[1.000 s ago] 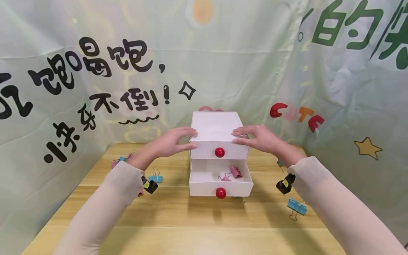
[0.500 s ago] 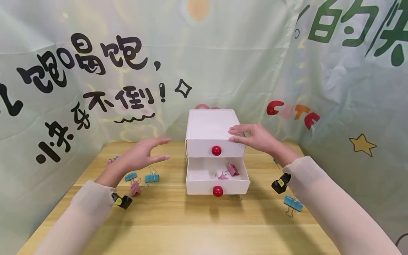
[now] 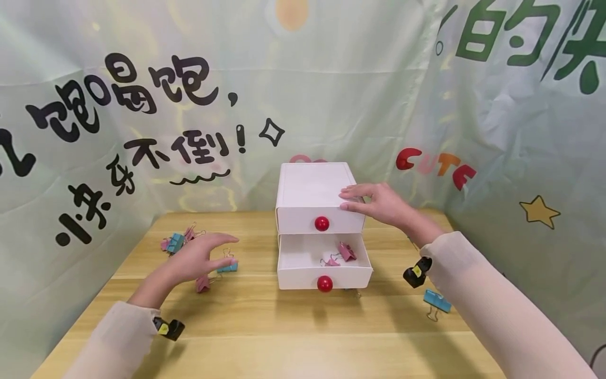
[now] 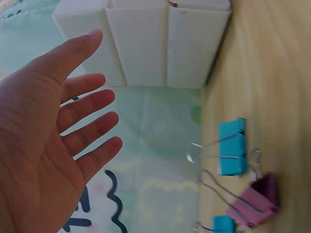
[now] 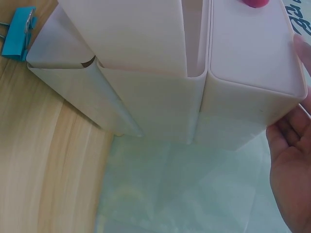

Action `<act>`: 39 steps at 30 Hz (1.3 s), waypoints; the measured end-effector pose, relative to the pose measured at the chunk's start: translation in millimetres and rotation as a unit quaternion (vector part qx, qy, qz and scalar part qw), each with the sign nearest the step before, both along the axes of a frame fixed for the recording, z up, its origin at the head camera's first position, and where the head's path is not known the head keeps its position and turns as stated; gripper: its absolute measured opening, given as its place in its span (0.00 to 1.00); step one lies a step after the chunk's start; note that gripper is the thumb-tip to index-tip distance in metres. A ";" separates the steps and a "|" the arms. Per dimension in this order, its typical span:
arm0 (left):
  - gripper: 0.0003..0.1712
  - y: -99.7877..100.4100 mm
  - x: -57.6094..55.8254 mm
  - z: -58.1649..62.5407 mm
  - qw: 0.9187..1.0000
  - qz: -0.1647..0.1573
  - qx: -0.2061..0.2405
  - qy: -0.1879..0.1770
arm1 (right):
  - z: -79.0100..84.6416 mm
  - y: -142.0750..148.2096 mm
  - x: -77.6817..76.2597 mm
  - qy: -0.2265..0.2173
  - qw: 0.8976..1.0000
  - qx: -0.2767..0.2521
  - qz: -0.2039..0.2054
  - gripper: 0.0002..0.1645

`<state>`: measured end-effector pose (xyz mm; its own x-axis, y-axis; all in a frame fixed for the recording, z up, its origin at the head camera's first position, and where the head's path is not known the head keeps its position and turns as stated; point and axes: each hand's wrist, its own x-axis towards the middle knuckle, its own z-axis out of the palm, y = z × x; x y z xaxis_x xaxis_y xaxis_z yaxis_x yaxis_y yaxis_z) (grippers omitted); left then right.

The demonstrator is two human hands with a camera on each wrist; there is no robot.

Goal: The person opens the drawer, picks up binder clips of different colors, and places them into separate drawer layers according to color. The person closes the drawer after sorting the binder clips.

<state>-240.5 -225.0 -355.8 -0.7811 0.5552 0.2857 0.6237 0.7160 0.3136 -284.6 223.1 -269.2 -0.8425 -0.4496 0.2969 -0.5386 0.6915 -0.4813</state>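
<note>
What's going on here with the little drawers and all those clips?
A person sits at a wooden table with a small white drawer box. Their right hand rests on the box's top right corner. The bottom drawer is pulled out, with a couple of pink clips inside; the top drawer is closed. The left hand, fingers open, hovers over loose binder clips on the table, close to a blue clip and a pink one, holding nothing. More clips lie scattered on both sides.
</note>
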 end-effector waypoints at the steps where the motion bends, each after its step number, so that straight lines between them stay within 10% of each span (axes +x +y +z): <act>1: 0.34 -1.4 1.3 -3.7 1.000 0.006 -0.003 -0.004 | -0.3 0.0 0.1 0.000 1.000 0.000 0.001 0.32; 23: 0.34 -35.4 7.6 -57.6 0.998 0.057 0.000 -0.009 | -1.6 0.9 0.7 0.006 1.000 0.003 0.000 0.32; 39: 0.42 -62.5 2.2 -75.2 0.987 0.104 -0.003 -0.125 | -4.3 -0.1 3.0 0.002 1.000 0.001 -0.011 0.32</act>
<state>-238.3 -287.6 -431.0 -0.9239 0.3768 0.0663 0.3667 0.8227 0.4343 -281.6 223.1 -273.4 -0.8513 -0.4313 0.2989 -0.5247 0.7042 -0.4784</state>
